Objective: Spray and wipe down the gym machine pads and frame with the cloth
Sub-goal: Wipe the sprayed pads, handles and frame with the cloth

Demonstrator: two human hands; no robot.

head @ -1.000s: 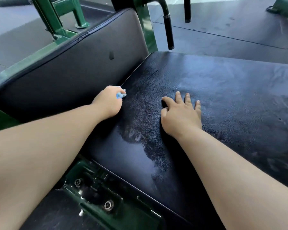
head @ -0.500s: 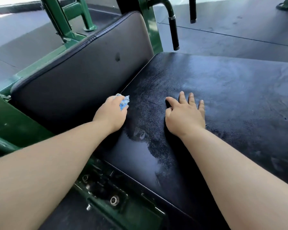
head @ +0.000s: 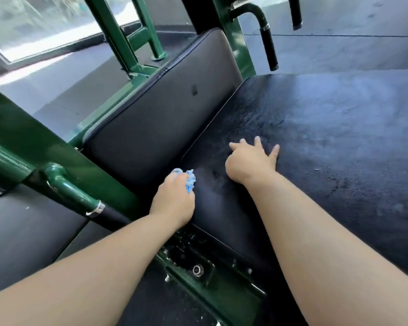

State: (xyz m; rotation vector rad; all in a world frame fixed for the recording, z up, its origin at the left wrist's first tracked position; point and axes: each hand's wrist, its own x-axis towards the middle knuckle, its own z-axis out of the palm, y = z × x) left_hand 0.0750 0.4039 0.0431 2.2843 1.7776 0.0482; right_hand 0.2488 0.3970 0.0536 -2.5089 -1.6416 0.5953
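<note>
My left hand grips a bunched blue cloth and presses it on the near left corner of the black seat pad, right by the seam with the back pad. The seat pad shines wet around the cloth. My right hand lies flat on the seat pad with fingers spread, a little beyond and to the right of the left hand. No spray bottle is in view.
Green frame tubes rise behind the back pad. A green bar with a black grip juts out at the left. Black handles hang beyond the seat. Bolts and a bracket sit under the seat's near edge. Dark rubber floor surrounds the machine.
My left hand has drawn the cloth back along the seam toward the seat's near corner. The right hand stays planted on the pad. My view has shifted to the right and up.
</note>
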